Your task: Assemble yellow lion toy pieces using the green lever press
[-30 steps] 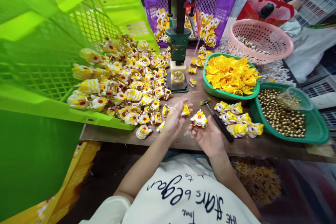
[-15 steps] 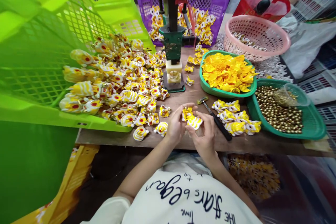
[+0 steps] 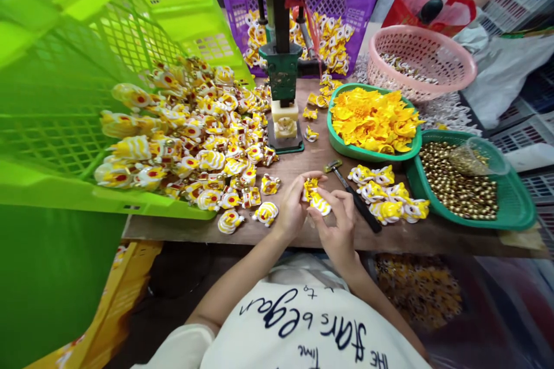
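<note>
A striped piece is held above the near edge of the bench, between the two hands. It is clamped by the right hand between thumb and fingers, and lies just to the left of that grip. A yellow piece is held in the curled fingers of the left hand, on the far left side of the striped piece. The two pieces are touching or very nearly so; whether they are joined cannot be told. The long axis of the striped piece seems to slant from the yellow piece back toward the right palm, so the right hand is the nearer to it, the left to the yellow piece.

Just to the right, a hammer is laid, its head pointed away. Past it, painted parts are grouped, then gold beads in a tray. A press is set beyond the hands. To the left, figures are heaped in a crate.
</note>
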`<action>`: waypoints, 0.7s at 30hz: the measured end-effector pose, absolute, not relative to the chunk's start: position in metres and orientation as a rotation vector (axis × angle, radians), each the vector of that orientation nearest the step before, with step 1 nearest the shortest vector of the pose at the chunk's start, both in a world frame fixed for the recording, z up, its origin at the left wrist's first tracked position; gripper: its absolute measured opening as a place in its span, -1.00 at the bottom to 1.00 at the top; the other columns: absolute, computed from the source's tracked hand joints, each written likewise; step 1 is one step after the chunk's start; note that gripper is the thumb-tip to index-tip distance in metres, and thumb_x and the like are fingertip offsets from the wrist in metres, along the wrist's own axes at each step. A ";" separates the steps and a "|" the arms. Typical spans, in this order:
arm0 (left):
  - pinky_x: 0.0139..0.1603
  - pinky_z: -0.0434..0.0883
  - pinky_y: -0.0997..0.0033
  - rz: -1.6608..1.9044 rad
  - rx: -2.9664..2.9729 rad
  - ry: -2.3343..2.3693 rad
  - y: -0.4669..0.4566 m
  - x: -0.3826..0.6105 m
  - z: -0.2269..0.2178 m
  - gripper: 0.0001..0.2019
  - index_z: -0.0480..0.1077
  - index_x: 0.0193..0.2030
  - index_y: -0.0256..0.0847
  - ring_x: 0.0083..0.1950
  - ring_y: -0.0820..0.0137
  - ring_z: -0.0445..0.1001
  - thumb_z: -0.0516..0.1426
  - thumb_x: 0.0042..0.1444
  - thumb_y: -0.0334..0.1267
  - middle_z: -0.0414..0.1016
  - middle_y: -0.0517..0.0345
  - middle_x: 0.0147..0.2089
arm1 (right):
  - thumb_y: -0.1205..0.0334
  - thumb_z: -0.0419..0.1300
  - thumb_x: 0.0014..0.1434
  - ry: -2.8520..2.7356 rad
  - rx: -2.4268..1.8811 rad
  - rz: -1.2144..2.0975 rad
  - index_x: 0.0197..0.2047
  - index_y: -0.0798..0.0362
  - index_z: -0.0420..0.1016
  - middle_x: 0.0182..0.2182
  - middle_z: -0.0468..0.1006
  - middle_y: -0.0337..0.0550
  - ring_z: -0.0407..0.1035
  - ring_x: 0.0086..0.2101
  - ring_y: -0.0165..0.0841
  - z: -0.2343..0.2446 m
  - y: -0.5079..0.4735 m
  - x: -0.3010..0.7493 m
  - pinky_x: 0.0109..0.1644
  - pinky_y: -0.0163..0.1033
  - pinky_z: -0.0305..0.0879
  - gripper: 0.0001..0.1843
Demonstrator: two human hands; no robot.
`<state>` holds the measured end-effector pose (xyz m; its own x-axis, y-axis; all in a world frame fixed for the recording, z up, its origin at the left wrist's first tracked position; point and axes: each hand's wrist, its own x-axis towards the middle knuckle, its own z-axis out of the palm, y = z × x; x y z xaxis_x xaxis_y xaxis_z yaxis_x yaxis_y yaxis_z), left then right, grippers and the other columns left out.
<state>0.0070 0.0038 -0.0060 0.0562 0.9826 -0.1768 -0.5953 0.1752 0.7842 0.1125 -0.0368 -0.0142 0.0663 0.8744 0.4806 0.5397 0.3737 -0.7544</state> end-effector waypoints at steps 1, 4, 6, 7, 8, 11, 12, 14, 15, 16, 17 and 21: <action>-0.08 0.41 0.41 1.301 0.619 0.820 0.004 0.007 -0.006 -0.68 0.53 -0.07 -0.22 -0.10 0.33 0.52 0.05 0.28 -0.09 0.59 0.00 -0.06 | 0.14 0.25 0.26 -1.607 -1.288 0.426 0.12 -0.09 0.49 -0.15 0.33 -0.10 0.37 -0.18 -0.32 -0.015 -0.036 0.114 -0.17 -0.24 0.43 -0.65; -0.03 0.39 0.41 1.256 0.682 0.828 0.004 0.004 -0.005 -0.67 0.53 -0.06 -0.22 -0.06 0.30 0.50 0.09 0.26 -0.05 0.56 0.01 -0.07 | 0.14 0.25 0.25 -1.611 -1.279 0.539 0.09 -0.08 0.50 -0.17 0.34 -0.11 0.37 -0.18 -0.33 -0.013 -0.033 0.121 -0.21 -0.27 0.42 -0.67; -0.02 0.39 0.40 1.220 0.708 0.797 0.005 0.002 -0.003 -0.66 0.53 -0.07 -0.23 -0.06 0.29 0.49 0.12 0.24 -0.01 0.55 0.01 -0.10 | 0.12 0.25 0.25 -1.609 -1.274 0.632 0.05 -0.06 0.52 -0.18 0.36 -0.11 0.38 -0.18 -0.32 -0.009 -0.031 0.124 -0.23 -0.27 0.42 -0.70; -0.03 0.40 0.39 1.203 0.709 0.777 0.005 0.001 -0.002 -0.65 0.53 -0.08 -0.23 -0.07 0.29 0.49 0.14 0.22 0.00 0.54 0.01 -0.11 | 0.12 0.25 0.25 -1.608 -1.271 0.663 0.02 -0.06 0.53 -0.18 0.37 -0.11 0.38 -0.18 -0.32 -0.006 -0.030 0.125 -0.24 -0.27 0.42 -0.72; -0.04 0.40 0.39 1.186 0.707 0.756 0.005 0.001 -0.001 -0.64 0.52 -0.08 -0.23 -0.08 0.29 0.48 0.16 0.20 0.02 0.53 0.01 -0.12 | 0.11 0.25 0.24 -1.606 -1.266 0.679 -0.01 -0.04 0.53 -0.19 0.38 -0.11 0.39 -0.18 -0.31 -0.004 -0.030 0.126 -0.25 -0.28 0.42 -0.73; -0.09 0.41 0.41 1.155 0.696 0.732 0.007 0.000 0.000 -0.62 0.51 -0.06 -0.22 -0.12 0.32 0.46 0.19 0.17 0.05 0.50 0.04 -0.14 | 0.12 0.24 0.24 -1.581 -1.261 0.631 -0.05 -0.02 0.54 -0.19 0.39 -0.09 0.40 -0.14 -0.28 -0.002 -0.028 0.120 -0.18 -0.23 0.44 -0.77; -0.10 0.40 0.43 1.154 0.694 0.739 0.007 0.000 -0.001 -0.61 0.50 -0.06 -0.22 -0.12 0.34 0.46 0.19 0.17 0.06 0.49 0.05 -0.15 | 0.12 0.23 0.24 -1.573 -1.268 0.594 -0.05 -0.02 0.53 -0.19 0.38 -0.08 0.40 -0.12 -0.26 -0.005 -0.029 0.117 -0.13 -0.19 0.45 -0.76; -0.09 0.40 0.45 1.151 0.703 0.756 0.007 0.000 -0.002 -0.62 0.49 -0.06 -0.20 -0.11 0.35 0.46 0.19 0.17 0.07 0.49 0.06 -0.15 | 0.13 0.22 0.25 -1.570 -1.287 0.515 -0.01 -0.02 0.52 -0.19 0.38 -0.06 0.39 -0.08 -0.23 -0.013 -0.029 0.109 -0.04 -0.12 0.44 -0.74; -0.06 0.39 0.45 1.147 0.714 0.765 0.007 0.000 -0.002 -0.63 0.49 -0.06 -0.19 -0.09 0.34 0.47 0.21 0.16 0.05 0.49 0.06 -0.15 | 0.13 0.20 0.26 -1.570 -1.293 0.479 0.00 -0.03 0.52 -0.18 0.38 -0.05 0.39 -0.07 -0.22 -0.017 -0.030 0.105 -0.01 -0.09 0.43 -0.73; -0.03 0.39 0.45 1.141 0.726 0.768 0.008 0.001 -0.002 -0.64 0.49 -0.06 -0.19 -0.06 0.33 0.47 0.23 0.14 0.03 0.50 0.06 -0.14 | 0.13 0.19 0.27 -1.570 -1.291 0.452 0.03 -0.03 0.51 -0.17 0.38 -0.04 0.39 -0.06 -0.21 -0.021 -0.031 0.102 0.02 -0.08 0.42 -0.72; 0.00 0.39 0.44 1.140 0.728 0.767 0.009 0.001 -0.001 -0.65 0.48 -0.07 -0.19 -0.03 0.32 0.48 0.25 0.12 0.01 0.50 0.06 -0.13 | 0.13 0.17 0.28 -1.579 -1.283 0.437 0.06 -0.03 0.49 -0.16 0.38 -0.03 0.39 -0.04 -0.19 -0.024 -0.032 0.100 0.04 -0.06 0.41 -0.69; -0.12 0.45 0.44 1.219 0.606 0.735 0.020 0.001 0.007 -0.64 0.45 -0.11 -0.19 -0.11 0.32 0.54 0.30 0.06 -0.01 0.54 0.07 -0.13 | 0.12 0.19 0.26 -1.765 -1.255 0.496 0.25 -0.07 0.37 -0.05 0.40 0.02 0.36 0.04 -0.15 -0.022 -0.021 0.117 0.11 -0.05 0.36 -0.51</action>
<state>0.0006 0.0198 0.0069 0.1734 0.9695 -0.1731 -0.6060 0.2436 0.7572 0.1166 -0.0213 -0.0216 -0.0931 0.8982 0.4295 0.5433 0.4073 -0.7341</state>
